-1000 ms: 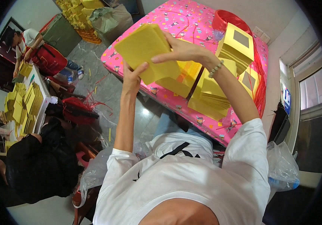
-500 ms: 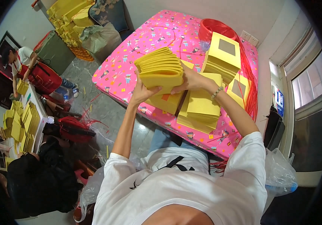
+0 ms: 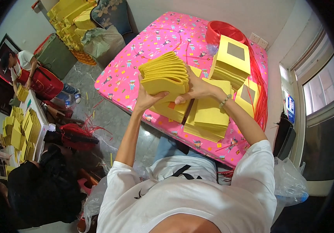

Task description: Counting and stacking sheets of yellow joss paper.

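Note:
Between my two hands I hold a thick bundle of folded yellow paper [image 3: 163, 75], its folds fanned out at the top. My left hand [image 3: 148, 99] grips the bundle's left side, thumb across the front. On the other side my right hand [image 3: 194, 87] presses it, thumb low on the front; a bead bracelet circles that wrist. Below and behind the bundle, more yellow paper [image 3: 173, 112] with an orange patch lies on the pink patterned mattress [image 3: 124, 77]. Just right of it sits a stack of folded yellow paper [image 3: 211, 108].
Taller yellow stacks with grey squares [image 3: 235, 52] stand at the far right, beside loose red strands [image 3: 258, 97] and a red coil [image 3: 217, 29]. At left, a person in a red apron [image 3: 44, 81] works at a table with yellow bundles [image 3: 21, 128]. A dark-clad person [image 3: 42, 186] sits nearer.
My hands and the bundle have sunk very slightly, with the grip much the same. The person in the red apron has shifted their hands a little at the table.

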Available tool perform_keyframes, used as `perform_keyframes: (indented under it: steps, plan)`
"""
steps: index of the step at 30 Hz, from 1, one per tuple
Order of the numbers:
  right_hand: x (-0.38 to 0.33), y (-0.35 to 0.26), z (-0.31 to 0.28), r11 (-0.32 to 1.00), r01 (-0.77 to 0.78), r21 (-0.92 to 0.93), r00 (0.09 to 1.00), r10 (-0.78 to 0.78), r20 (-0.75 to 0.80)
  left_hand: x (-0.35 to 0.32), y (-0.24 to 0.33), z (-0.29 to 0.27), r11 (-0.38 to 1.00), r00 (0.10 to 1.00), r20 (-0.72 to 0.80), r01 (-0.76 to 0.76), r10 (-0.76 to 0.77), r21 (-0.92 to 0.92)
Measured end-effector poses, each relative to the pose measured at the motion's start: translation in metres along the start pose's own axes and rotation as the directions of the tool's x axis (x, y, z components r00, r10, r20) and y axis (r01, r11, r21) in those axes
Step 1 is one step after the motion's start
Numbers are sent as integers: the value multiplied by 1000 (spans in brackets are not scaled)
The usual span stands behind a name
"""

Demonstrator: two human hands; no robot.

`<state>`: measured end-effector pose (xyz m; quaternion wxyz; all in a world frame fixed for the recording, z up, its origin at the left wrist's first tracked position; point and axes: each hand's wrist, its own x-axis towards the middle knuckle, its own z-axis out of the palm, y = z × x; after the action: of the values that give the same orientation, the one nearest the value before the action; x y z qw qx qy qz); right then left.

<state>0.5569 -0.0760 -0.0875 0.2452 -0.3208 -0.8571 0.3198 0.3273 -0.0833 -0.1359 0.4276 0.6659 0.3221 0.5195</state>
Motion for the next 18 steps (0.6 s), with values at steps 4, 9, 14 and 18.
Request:
perform_keyframes:
  steps: [4, 9, 14, 18]
  plan:
    - [3, -13, 2, 932, -26, 362, 997, 50, -57, 1, -4, -6, 992, 995, 51, -87, 82, 92]
    - [7, -8, 1, 925, -46, 376, 994, 79, -74, 4, 1, -6, 998, 988, 153, -32, 22, 63]
    - [13, 2, 5, 963, -13, 271, 990, 51, -133, 7, 3, -4, 991, 997, 71, -2, -8, 133]
    - [11, 1, 15, 946, 94, 311, 970, -16, -243, 5, -5, -7, 999, 999, 42, 19, -21, 46]
